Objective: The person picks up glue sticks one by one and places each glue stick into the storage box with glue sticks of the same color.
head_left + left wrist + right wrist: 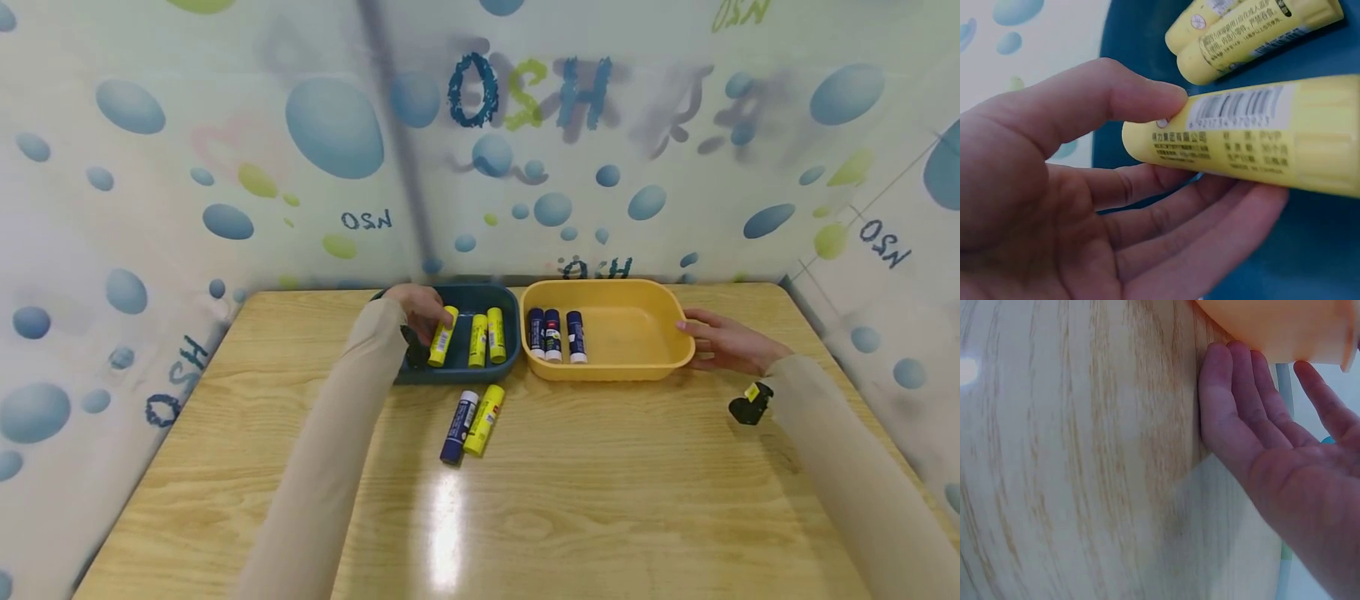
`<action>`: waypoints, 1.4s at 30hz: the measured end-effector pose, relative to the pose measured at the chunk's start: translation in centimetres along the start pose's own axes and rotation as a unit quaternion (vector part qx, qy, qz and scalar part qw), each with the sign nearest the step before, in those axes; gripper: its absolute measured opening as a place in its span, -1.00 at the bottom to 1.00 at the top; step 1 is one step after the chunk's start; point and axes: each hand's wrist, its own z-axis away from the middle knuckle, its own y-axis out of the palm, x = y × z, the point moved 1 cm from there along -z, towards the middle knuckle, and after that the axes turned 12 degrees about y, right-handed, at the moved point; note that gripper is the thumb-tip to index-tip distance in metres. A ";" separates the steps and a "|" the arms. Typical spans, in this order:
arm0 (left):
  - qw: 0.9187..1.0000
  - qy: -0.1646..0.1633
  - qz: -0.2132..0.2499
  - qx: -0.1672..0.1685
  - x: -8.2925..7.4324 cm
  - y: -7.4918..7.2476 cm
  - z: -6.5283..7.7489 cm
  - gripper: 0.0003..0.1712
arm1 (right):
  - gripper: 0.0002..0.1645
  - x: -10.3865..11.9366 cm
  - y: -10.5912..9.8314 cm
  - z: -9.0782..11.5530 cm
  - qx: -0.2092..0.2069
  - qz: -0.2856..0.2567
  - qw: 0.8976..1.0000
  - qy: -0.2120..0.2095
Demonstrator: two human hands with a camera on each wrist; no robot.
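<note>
"What is your left hand doing?"

"Left of centre in the frame, my left hand (420,308) pinches a yellow glue stick (443,336), thumb on top and fingers underneath. In the left wrist view its barcode faces me."

"And where is that stick?"

"Within the outline of the blue bin (459,377), in its left half, tilted. I can't tell whether its end touches the bin's floor. Just right of it, 2 other yellow sticks (477,340) lie side by side in the same bin."

"Anything in front of the bin?"

"Yes, near the middle of the frame, on the wooden table (600,483): 1 navy glue stick (459,427) with a white end, and just to its right 1 loose yellow stick (483,419). Both lie slanted, tops leaning right."

"What comes next, going right?"

"The orange-yellow bin (607,372), right of centre and just beside the blue bin. It holds 3 navy sticks (552,335) at its left end: 2 close together, the 3rd slightly apart to the right."

"And your right hand?"

"At centre right, my right hand (723,342) has its fingers loosely extended, fingertips against the right end of that bin. Below its wrist shows a black device (750,404) with a yellow patch."
</note>
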 end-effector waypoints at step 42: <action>0.997 0.009 -0.042 -0.061 -1.1 1.2 -1.5 -0.33 | -0.10 -0.2 -0.1 -0.3 -0.001 -0.012 1.000 0.005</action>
